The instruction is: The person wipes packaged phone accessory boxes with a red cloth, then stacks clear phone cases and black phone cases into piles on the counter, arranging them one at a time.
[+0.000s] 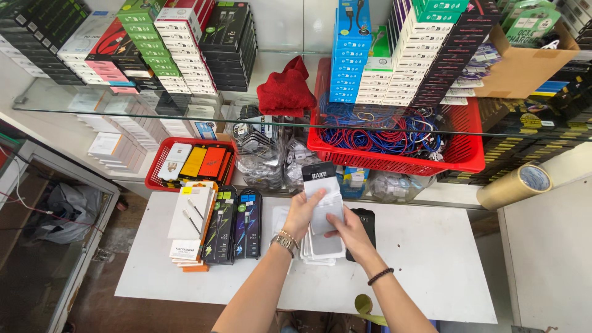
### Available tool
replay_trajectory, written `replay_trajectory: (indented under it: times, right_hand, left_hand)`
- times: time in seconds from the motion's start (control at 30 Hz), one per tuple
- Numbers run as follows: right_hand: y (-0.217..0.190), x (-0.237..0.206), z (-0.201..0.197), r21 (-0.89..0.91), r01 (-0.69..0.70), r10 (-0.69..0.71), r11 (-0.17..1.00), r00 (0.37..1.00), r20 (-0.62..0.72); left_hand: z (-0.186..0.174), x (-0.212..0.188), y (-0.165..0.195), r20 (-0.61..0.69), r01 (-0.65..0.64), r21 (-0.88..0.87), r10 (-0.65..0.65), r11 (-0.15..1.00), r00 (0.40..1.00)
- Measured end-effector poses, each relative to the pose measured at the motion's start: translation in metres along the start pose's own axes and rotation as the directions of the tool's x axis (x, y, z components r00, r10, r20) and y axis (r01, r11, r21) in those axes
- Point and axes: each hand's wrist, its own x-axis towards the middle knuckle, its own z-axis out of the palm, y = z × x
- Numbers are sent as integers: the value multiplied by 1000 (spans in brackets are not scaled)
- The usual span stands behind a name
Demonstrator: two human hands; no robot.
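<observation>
White flat packet (323, 196) pinched in closed left hand (302, 213), right hand (349, 229) fingertips curled on its lower edge.

bright, even light; soft shadows; glare on the glass shelf (185, 108); wide-angle bending at edges

White table (431, 271) near centre, glass shelf (74, 102) across the far side, white counter (549, 246) right, bare floor (98, 290) below left, bright even light.
</observation>
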Motion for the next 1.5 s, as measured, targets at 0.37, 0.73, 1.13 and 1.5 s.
replay_trajectory:
  times: [0.37, 0.73, 1.13, 1.5]
  right_hand:
    - [-57, 72, -57, 42, 233, -218, 972, 949, -228]
    - [43, 41, -116, -235, -181, 58, 955, 891, -451]
    - [50, 36, -71, -850, -181, -457, 495, 778, -431]
    - [39, 41, -51, -631, -106, -155, 769, 926, -344]
  left_hand:
    - [16, -43, 27, 201, 96, 455, -207, 885, 958]
    - [-93, -37, 2, -307, 167, 907, 334, 386, 891]
    - [-47, -31, -32, -91, -80, 958, 555, 276, 827]
    - [-24, -5, -41, -336, 21, 787, 399, 617, 853]
